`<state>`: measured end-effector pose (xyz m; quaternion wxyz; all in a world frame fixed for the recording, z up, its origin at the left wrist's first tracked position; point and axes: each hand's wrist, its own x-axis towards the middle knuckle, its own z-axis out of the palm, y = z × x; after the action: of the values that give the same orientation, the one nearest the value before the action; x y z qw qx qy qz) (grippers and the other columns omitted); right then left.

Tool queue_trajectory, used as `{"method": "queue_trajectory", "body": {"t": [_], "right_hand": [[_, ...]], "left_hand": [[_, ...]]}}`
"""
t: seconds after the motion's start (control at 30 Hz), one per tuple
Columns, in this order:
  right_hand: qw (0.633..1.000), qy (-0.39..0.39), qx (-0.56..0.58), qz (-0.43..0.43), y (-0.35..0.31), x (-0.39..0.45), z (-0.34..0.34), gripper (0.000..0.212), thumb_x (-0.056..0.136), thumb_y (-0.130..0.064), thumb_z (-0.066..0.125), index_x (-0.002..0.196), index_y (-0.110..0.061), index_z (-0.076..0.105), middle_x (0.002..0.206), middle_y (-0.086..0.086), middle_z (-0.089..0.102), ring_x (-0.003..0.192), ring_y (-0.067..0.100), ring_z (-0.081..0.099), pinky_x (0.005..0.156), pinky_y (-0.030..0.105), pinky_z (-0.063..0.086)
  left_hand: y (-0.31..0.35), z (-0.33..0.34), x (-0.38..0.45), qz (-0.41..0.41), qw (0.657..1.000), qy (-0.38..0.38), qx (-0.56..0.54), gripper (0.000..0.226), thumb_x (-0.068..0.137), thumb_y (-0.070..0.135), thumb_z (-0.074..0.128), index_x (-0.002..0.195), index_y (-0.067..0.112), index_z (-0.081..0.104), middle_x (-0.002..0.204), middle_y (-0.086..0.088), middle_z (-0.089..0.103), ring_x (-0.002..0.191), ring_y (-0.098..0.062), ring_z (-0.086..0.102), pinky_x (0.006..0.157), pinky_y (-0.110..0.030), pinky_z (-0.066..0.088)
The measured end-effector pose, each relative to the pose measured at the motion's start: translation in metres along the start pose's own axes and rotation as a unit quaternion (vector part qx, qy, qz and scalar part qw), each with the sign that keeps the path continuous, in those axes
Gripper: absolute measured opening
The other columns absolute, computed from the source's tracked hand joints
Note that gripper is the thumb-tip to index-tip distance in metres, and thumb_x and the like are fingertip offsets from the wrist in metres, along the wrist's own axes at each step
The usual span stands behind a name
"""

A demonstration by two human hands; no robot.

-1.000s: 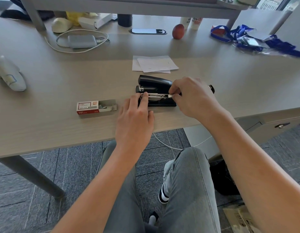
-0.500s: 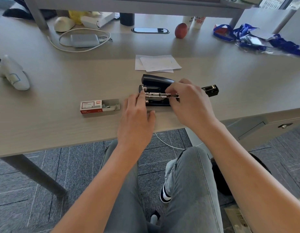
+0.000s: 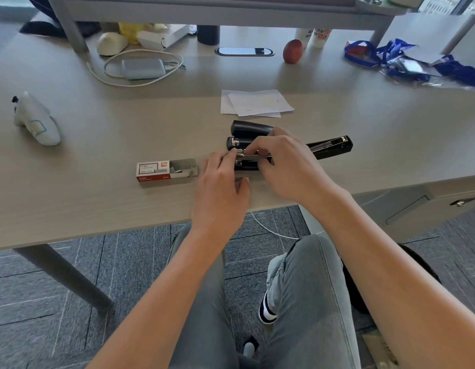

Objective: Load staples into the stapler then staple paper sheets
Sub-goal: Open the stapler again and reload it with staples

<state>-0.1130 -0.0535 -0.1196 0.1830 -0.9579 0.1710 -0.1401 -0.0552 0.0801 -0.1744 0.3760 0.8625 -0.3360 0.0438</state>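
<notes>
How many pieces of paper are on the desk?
2 white paper sheets overlap behind the black stapler: one underneath, one on top. More may hide beneath.

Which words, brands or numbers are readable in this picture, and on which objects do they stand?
None can be read for certain.
Staple box: red and white label with print, too small and blurred.
Paper cups: red characters, blurred and cut off by the shelf.
Paper sheets: only faint marks.
Stapler: no text visible.
</notes>
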Motion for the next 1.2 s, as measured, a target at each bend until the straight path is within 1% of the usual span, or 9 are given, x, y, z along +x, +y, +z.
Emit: {"method": "queue_trajectory", "body": {"t": [0.2, 0.3, 0.37, 0.43, 0.57, 0.7, 0.8, 1.03, 1.2], "right_hand": [[0.999, -0.006, 0.036, 0.002, 0.009, -0.006, 0.001, 0.041, 0.094, -0.006, 0.052, 0.121, -0.03, 0.073, 0.109, -0.004, 0.056, 0.093, 0.02, 0.06, 0.083, 0.036, 0.05], [0.993, 0.074, 0.092, 0.03, 0.012, -0.022, 0.001, 0.025, 0.096, -0.014, 0.06, 0.114, -0.025, 0.073, 0.105, -0.01, 0.061, 0.082, 0.001, 0.056, 0.08, 0.018, 0.044], [0.976, 0.127, 0.148, 0.097, 0.016, -0.035, 0.001, 0.014, 0.096, -0.022, 0.064, 0.105, -0.024, 0.074, 0.097, -0.012, 0.069, 0.079, 0.001, 0.062, 0.078, 0.02, 0.05], [0.927, 0.155, 0.263, 0.219, 0.023, -0.044, -0.003, 0.009, 0.096, -0.026, 0.067, 0.102, -0.021, 0.07, 0.096, -0.005, 0.074, 0.069, 0.008, 0.068, 0.068, 0.032, 0.059], [0.722, 0.145, 0.556, 0.386, 0.04, -0.048, -0.02, 0.031, 0.097, -0.018, 0.07, 0.12, -0.001, 0.059, 0.111, 0.012, 0.067, 0.06, 0.015, 0.073, 0.046, 0.025, 0.056], [0.67, 0.17, 0.609, 0.389, 0.049, -0.037, -0.024, 0.024, 0.096, -0.011, 0.069, 0.116, 0.0, 0.06, 0.101, 0.012, 0.067, 0.063, 0.018, 0.077, 0.046, 0.025, 0.058], [0.704, 0.178, 0.59, 0.352, 0.047, -0.029, -0.021, 0.011, 0.098, -0.01, 0.065, 0.108, -0.012, 0.063, 0.102, 0.012, 0.072, 0.06, 0.013, 0.073, 0.045, 0.024, 0.055], [0.958, 0.161, 0.224, 0.081, 0.042, -0.014, -0.004, 0.043, 0.086, -0.027, 0.08, 0.125, -0.039, 0.069, 0.101, -0.008, 0.069, 0.073, 0.006, 0.052, 0.074, 0.021, 0.047], [0.99, 0.084, 0.112, 0.008, 0.042, -0.005, 0.003, 0.042, 0.087, -0.028, 0.079, 0.128, -0.031, 0.073, 0.104, -0.007, 0.063, 0.097, 0.016, 0.056, 0.09, 0.036, 0.048]], "left_hand": [[0.002, 0.001, -0.001, -0.001, 1.0, -0.003, 0.017, 0.057, 0.094, 0.019, 0.06, 0.148, 0.011, 0.043, 0.134, -0.004, 0.053, 0.125, -0.023, 0.045, 0.104, -0.04, 0.043], [0.005, 0.001, -0.004, 0.025, 0.998, -0.014, 0.05, 0.062, 0.096, 0.024, 0.057, 0.154, 0.021, 0.033, 0.132, -0.005, 0.05, 0.122, -0.024, 0.043, 0.096, -0.038, 0.045], [0.007, 0.002, -0.005, 0.037, 0.995, -0.017, 0.088, 0.057, 0.099, 0.03, 0.051, 0.154, 0.027, 0.034, 0.131, -0.007, 0.048, 0.119, -0.025, 0.043, 0.09, -0.039, 0.048], [0.01, 0.003, -0.006, 0.034, 0.993, -0.018, 0.115, 0.052, 0.102, 0.035, 0.046, 0.153, 0.029, 0.036, 0.132, -0.008, 0.046, 0.12, -0.025, 0.043, 0.085, -0.039, 0.049], [0.013, 0.003, -0.007, 0.037, 0.99, -0.017, 0.138, 0.052, 0.102, 0.037, 0.044, 0.152, 0.028, 0.037, 0.134, -0.009, 0.045, 0.12, -0.026, 0.043, 0.082, -0.036, 0.047], [0.013, 0.003, -0.007, 0.039, 0.99, -0.022, 0.131, 0.052, 0.102, 0.035, 0.046, 0.152, 0.026, 0.038, 0.136, -0.008, 0.045, 0.121, -0.025, 0.042, 0.082, -0.033, 0.045], [0.013, 0.002, -0.006, 0.036, 0.99, -0.026, 0.137, 0.054, 0.101, 0.036, 0.047, 0.153, 0.025, 0.037, 0.137, -0.007, 0.046, 0.122, -0.025, 0.043, 0.083, -0.036, 0.047], [0.014, 0.0, -0.008, 0.04, 0.994, -0.021, 0.103, 0.077, 0.098, 0.034, 0.049, 0.16, 0.013, 0.008, 0.132, -0.007, 0.052, 0.116, -0.028, 0.044, 0.094, -0.043, 0.044], [0.012, 0.001, -0.007, 0.049, 0.993, -0.013, 0.108, 0.08, 0.098, 0.03, 0.048, 0.161, 0.018, 0.001, 0.124, -0.009, 0.054, 0.106, -0.03, 0.046, 0.093, -0.045, 0.044]]}}
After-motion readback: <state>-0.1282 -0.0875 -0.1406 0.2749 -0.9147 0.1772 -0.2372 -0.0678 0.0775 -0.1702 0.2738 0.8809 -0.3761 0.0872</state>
